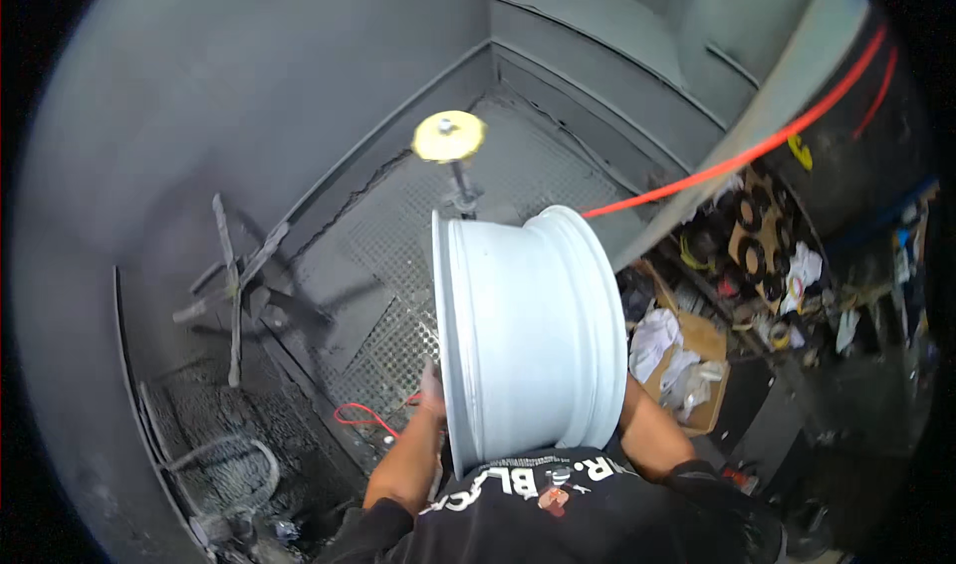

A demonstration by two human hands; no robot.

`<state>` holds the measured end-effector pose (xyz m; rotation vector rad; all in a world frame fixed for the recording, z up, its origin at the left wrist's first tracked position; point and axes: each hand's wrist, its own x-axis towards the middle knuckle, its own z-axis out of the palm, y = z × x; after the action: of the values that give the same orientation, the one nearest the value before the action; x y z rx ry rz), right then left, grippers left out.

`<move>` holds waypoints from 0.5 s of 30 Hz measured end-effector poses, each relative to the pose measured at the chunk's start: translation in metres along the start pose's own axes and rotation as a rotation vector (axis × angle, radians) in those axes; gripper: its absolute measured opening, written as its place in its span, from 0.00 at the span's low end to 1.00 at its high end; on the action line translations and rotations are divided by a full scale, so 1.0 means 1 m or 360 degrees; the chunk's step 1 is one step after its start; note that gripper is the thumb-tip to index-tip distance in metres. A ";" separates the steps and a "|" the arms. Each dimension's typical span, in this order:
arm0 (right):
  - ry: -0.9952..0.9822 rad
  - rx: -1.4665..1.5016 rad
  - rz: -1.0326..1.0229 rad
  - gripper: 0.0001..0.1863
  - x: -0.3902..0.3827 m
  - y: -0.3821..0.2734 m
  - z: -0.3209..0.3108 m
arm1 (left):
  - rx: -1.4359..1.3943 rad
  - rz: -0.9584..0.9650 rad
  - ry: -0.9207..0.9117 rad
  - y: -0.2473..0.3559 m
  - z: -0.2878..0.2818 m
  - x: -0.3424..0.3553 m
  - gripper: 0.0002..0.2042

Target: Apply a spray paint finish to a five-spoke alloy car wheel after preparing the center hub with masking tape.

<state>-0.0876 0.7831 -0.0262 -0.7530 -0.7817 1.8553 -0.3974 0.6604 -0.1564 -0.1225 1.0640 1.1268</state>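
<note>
A white-coated wheel rim is held upright on its side against my chest, over the dark shirt. My left hand grips its left flange, the fingers partly hidden by it. My right hand is on the rim's right side, mostly hidden behind it. Just beyond the rim stands a spindle with a yellow disc on top, its lower part covered by the rim.
Around me are grey booth walls, a metal grate floor, a cross-armed stand at left, red hoses, a cardboard box with rags, and cluttered shelves at right.
</note>
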 end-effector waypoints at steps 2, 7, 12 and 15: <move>-0.0166 0.0071 -0.0071 0.47 0.004 -0.015 0.033 | -0.0167 0.0148 -0.0105 0.048 -0.025 -0.010 0.43; -0.0593 0.0359 -0.0183 0.49 0.035 -0.061 0.077 | -0.0387 0.0673 -0.0430 0.122 -0.040 -0.032 0.41; -0.0904 0.0472 -0.0190 0.55 0.065 -0.113 0.129 | -0.0449 0.1115 -0.0855 0.230 -0.010 -0.090 0.39; -0.0594 0.0433 -0.0084 0.69 0.068 -0.129 0.133 | -0.0076 0.1303 -0.1015 0.293 0.018 -0.136 0.39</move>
<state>-0.1466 0.8640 0.1442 -0.2139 -0.7491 2.0292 -0.6170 0.7194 0.0738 0.6548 0.4929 1.7597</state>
